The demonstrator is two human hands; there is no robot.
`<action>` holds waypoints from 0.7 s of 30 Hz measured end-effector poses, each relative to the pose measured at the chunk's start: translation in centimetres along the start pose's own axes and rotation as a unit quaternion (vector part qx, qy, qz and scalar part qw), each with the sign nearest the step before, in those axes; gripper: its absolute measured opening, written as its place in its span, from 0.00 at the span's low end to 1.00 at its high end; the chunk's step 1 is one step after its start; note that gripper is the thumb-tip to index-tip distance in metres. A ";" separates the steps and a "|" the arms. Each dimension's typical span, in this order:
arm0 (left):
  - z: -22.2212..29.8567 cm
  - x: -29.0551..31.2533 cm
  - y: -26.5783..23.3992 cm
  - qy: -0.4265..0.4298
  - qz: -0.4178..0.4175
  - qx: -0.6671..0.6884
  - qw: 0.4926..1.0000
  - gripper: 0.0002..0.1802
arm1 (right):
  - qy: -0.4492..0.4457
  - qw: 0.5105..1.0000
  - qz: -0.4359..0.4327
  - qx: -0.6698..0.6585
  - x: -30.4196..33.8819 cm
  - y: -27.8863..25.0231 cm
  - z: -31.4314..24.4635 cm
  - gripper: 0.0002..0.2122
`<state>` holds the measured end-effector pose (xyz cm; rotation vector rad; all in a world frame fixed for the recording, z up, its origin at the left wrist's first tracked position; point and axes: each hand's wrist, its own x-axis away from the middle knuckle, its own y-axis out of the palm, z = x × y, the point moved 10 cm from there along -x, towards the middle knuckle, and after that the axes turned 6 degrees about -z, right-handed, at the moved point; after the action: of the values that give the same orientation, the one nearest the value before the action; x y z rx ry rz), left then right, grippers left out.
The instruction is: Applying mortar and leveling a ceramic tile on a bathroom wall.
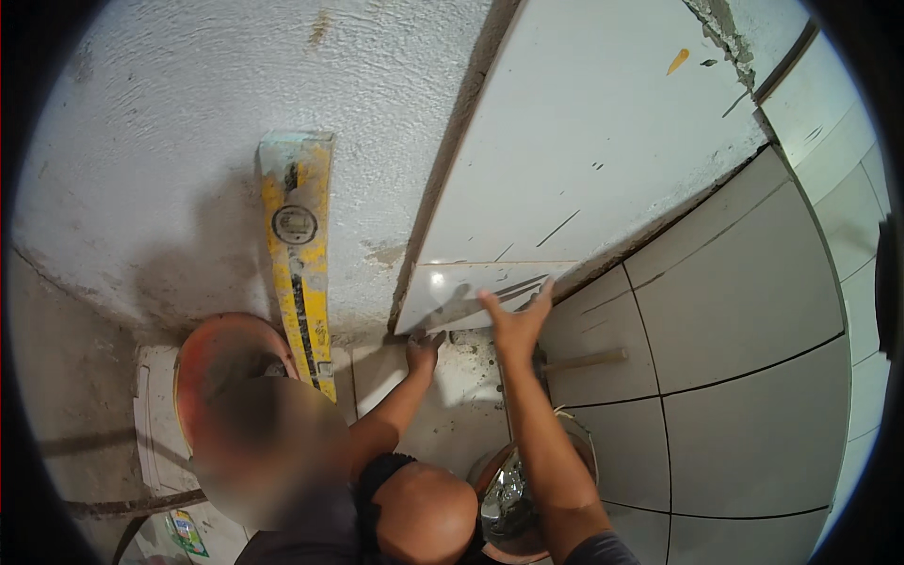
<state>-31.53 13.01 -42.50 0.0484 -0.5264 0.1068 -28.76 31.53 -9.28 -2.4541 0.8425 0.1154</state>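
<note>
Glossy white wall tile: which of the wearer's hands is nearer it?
Right. The right hand presses on the glossy white wall tile at its lower edge; the left hand is out of view. The hand under its corner is a co-worker's.

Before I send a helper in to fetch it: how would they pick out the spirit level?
Start at the rough grey plastered wall left of the big white tile that two hands press on. The spirit level leans upright against that plaster, its foot beside an orange bucket. It is the only long yellow bar there, cement-smeared, with a round vial near its top.
</note>
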 end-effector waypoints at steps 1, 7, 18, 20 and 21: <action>-0.8 0.1 2.7 -0.037 -0.044 0.070 0.996 0.18 | 0.003 1.000 0.014 0.016 -0.2 -0.1 -0.2 0.53; -0.2 1.1 6.7 -0.043 -0.111 0.162 0.980 0.30 | 0.050 0.998 0.012 0.034 -1.3 0.2 -0.6 0.60; 1.9 2.0 7.1 0.017 -0.086 0.300 0.950 0.32 | 0.014 1.000 0.023 0.008 -1.7 0.4 -0.6 0.59; 0.1 0.8 6.5 -0.021 -0.064 0.257 0.964 0.33 | 0.016 1.000 0.014 0.002 -1.5 1.1 -0.7 0.60; -0.1 0.3 5.6 0.015 -0.038 0.252 0.967 0.24 | 0.021 1.000 0.008 -0.002 -1.4 1.6 -0.8 0.61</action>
<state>-31.81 18.59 -42.35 0.5636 -0.4553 0.1638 -30.87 30.80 -9.02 -2.4619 0.8803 0.0728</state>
